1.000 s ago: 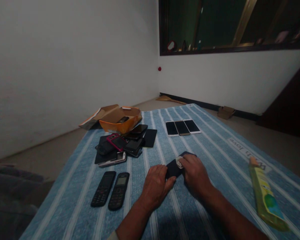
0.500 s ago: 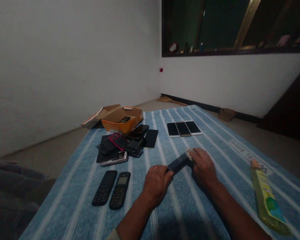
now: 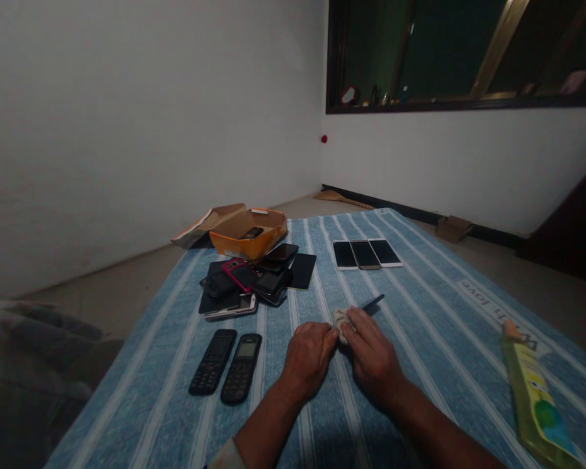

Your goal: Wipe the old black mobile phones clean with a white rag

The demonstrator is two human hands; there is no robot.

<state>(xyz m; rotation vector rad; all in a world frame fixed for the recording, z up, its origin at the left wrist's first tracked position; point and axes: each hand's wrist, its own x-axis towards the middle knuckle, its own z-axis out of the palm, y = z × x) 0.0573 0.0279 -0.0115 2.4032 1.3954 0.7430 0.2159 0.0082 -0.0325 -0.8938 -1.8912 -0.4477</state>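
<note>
My left hand (image 3: 308, 357) is closed on the near end of a dark phone (image 3: 374, 302), held on edge just above the blue striped cloth (image 3: 420, 306). Only the phone's far tip shows past my right hand (image 3: 374, 357). My right hand pinches a small pale wad of cloth (image 3: 340, 319) and presses it against the phone near my left fingers. Both hands sit close together at the middle of the cloth.
Two black keypad phones (image 3: 227, 367) lie side by side left of my hands. A heap of phones (image 3: 251, 283) lies beyond them, before an open orange box (image 3: 248, 234). Three smartphones (image 3: 366, 253) lie in a row farther back. A yellow-green bottle (image 3: 537, 397) lies at the right.
My right hand slid the wad back along the phone from its far end toward my left hand. The phone tilted further onto its edge, so less of it shows.
</note>
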